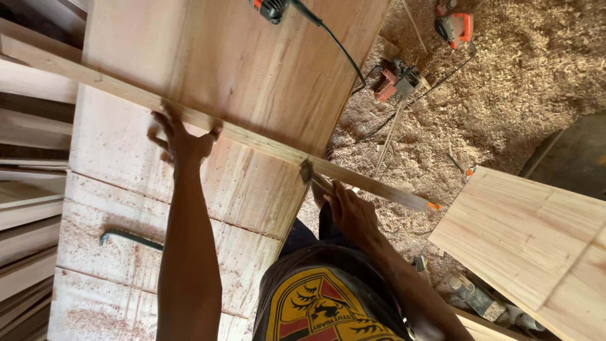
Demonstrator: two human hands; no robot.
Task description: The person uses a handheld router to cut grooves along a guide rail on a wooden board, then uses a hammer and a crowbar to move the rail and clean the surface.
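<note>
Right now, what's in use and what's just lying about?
In use: left hand pressing the batten on the panel; right hand holding a hammer against it.

Lying about: hex key, power tool, orange sander, sawdust.

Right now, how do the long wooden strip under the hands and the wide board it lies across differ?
The wooden strip is narrow and long, running diagonally and overhanging the edge; the wide board is broad and flat beneath it. The left hand presses on the strip and the right hand holds a hammer against it, while neither hand rests on the board. Both are pale, bare wood.
</note>
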